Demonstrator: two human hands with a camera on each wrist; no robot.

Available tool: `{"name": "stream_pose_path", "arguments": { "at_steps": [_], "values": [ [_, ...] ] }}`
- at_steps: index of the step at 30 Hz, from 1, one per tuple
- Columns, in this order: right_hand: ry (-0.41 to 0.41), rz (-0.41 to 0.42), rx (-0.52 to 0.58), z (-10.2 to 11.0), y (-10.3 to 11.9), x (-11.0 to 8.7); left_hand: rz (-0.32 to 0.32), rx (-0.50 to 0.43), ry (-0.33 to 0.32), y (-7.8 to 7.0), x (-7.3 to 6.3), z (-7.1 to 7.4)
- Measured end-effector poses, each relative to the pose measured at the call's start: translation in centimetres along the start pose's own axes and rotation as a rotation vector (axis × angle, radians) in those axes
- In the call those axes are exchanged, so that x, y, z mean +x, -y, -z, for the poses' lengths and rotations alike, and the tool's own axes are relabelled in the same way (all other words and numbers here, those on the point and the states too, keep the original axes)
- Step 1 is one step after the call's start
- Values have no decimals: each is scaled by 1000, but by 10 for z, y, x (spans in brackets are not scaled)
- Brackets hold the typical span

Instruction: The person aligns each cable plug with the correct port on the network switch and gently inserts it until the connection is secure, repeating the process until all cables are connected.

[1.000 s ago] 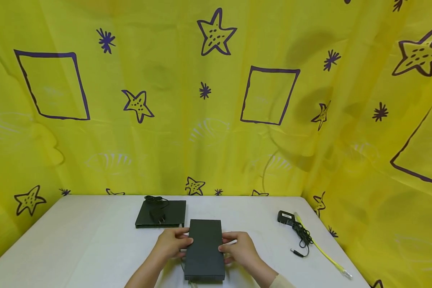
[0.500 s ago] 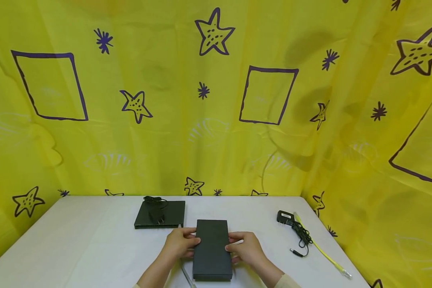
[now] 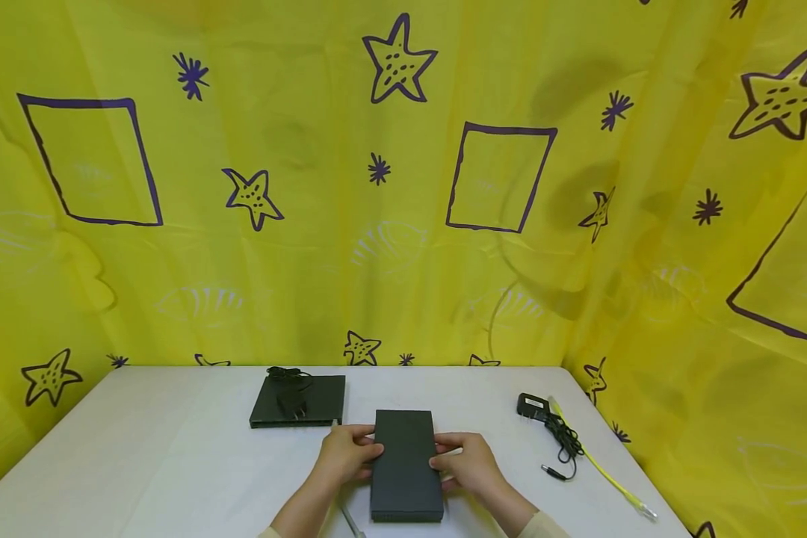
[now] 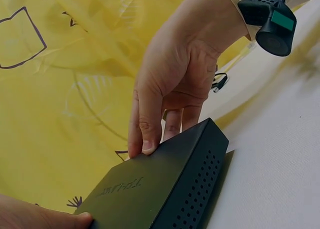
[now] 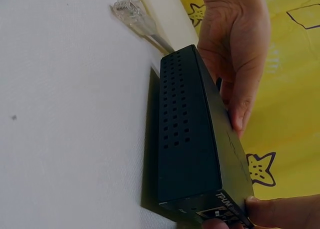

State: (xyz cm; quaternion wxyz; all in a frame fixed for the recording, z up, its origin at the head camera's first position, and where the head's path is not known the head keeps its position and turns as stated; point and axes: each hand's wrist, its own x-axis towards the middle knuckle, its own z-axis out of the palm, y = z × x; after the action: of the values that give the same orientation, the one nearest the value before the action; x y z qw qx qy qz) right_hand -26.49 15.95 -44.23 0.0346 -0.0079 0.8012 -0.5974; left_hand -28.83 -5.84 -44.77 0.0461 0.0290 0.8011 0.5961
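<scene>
Can see a yellow curtain (image 3: 289, 104) behind a white table (image 3: 175, 463) and, centrally over the table's near part, a black box (image 3: 406, 467), held by its long sides between left hand (image 3: 344, 454) and right hand (image 3: 469, 459). Cannot clearly read faint marks (image 4: 122, 187) on top; can read "TP-LINK" lettering (image 5: 223, 199) at one end.

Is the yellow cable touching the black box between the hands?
No, the yellow cable lies to the right, apart from the black box.

A yellow curtain (image 3: 309, 261) — star-printed — backs the white table (image 3: 175, 456).
</scene>
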Motion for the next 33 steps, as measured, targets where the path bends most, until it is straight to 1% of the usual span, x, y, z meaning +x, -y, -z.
{"name": "stream_pose_path", "arguments": {
  "at_steps": [5,11,15,19,23,28,33],
  "values": [
    [-2,-15,3,4,-1,1,6,-3,1,-2,2,-4],
    [-9,-27,21,7,-4,2,-8,-22,18,-2,5,-9],
    [-20,-38,16,9,-4,3,-17,-10,21,-2,7,-13],
    [-24,-54,1,10,-6,4,-3,6,19,-1,9,-16],
    [-31,-75,-14,11,-8,6,4,15,12,0,11,-18],
    [-43,-101,-19,10,-9,10,-14,23,4,2,12,-18],
    [-44,-107,-17,10,-9,11,-20,7,8,3,13,-18]
  ]
}}
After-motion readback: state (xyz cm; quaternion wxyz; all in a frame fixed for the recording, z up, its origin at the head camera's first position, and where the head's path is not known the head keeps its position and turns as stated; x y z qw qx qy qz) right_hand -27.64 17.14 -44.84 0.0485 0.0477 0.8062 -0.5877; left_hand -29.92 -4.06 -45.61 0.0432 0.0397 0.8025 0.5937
